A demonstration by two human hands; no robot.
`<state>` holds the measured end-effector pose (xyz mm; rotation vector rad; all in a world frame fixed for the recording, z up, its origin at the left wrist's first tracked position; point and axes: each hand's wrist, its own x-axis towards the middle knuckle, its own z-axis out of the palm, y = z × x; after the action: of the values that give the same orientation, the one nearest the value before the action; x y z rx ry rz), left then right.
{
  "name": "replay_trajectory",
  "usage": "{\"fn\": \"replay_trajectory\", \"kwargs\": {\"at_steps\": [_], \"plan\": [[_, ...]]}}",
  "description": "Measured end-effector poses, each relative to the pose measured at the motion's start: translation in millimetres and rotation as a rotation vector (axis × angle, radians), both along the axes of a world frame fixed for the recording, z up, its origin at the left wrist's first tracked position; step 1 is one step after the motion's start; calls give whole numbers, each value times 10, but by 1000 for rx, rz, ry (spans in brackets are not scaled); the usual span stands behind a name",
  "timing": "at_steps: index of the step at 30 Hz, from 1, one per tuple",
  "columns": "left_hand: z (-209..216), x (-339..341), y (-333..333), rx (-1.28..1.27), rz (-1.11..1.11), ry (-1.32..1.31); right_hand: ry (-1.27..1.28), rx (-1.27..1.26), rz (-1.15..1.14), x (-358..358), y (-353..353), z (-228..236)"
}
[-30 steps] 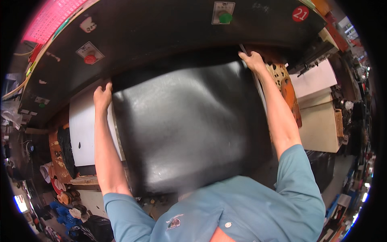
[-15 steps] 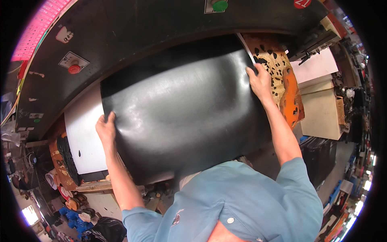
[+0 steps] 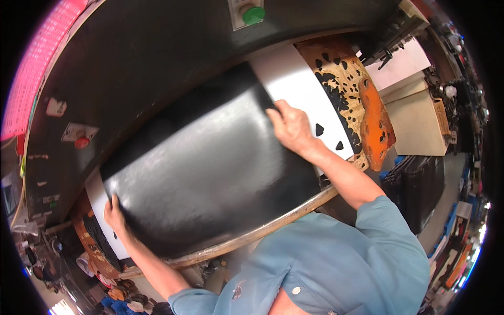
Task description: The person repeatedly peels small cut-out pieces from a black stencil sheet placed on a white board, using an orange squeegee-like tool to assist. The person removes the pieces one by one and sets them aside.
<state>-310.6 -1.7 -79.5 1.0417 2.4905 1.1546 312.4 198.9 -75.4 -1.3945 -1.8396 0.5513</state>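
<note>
While the left hand (image 3: 115,217) and right hand (image 3: 294,129) each pinch a side edge, neither nearer, the glossy black sheet (image 3: 199,168) stretches between them over a white surface (image 3: 296,79), its long axis running hand to hand, slanting farther from the body toward the right.

sheet (image 3: 205,168) lies over the board (image 3: 289,79), which shows past it both left and right; left hand (image 3: 114,214) at the sheet's left edge, right hand (image 3: 295,127) at its right edge, wooden rail (image 3: 262,231) along the near side between sheet and shirt (image 3: 336,257). two small cut pieces (image 3: 319,129) sit on the board just right of the right hand, then farther right the slab (image 3: 311,51) with scraps (image 3: 341,98) on it, then the box (image 3: 415,123). machine beam (image 3: 157,68) crosses behind the sheet, one button (image 3: 82,142) on its left part, another (image 3: 253,16) farther right, basket (image 3: 42,63) far left.
</note>
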Motion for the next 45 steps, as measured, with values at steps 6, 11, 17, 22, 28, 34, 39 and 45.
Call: {"fn": "replay_trajectory", "kwargs": {"at_steps": [6, 11, 17, 22, 28, 34, 39, 45], "plan": [[364, -160, -804, -176, 164, 136, -21, -18, 228, -809, 381, 68], [48, -40, -779, -145, 176, 156, -4, 16, 177, -836, 756, 1], [-67, 627, 205, -192, 82, 413, 28, -21, -47, 74, 1013, -36], [-245, 920, 1418, -182, -8, 508, -111, -159, -217, 785, 1155, 168], [-305, 494, 1746, 26, -77, 368, -103, 24, -187, 470, 1327, 94], [-62, 942, 1644, -257, -33, 688, 161, -393, -122, 473, 1382, 213], [292, 3080, 1111, -37, -623, 113, 833, -510, 230, 768, 797, 393], [356, 4866, 863, -121, -1099, 222, 1190, -334, 308, 426, 26, 399]]}}
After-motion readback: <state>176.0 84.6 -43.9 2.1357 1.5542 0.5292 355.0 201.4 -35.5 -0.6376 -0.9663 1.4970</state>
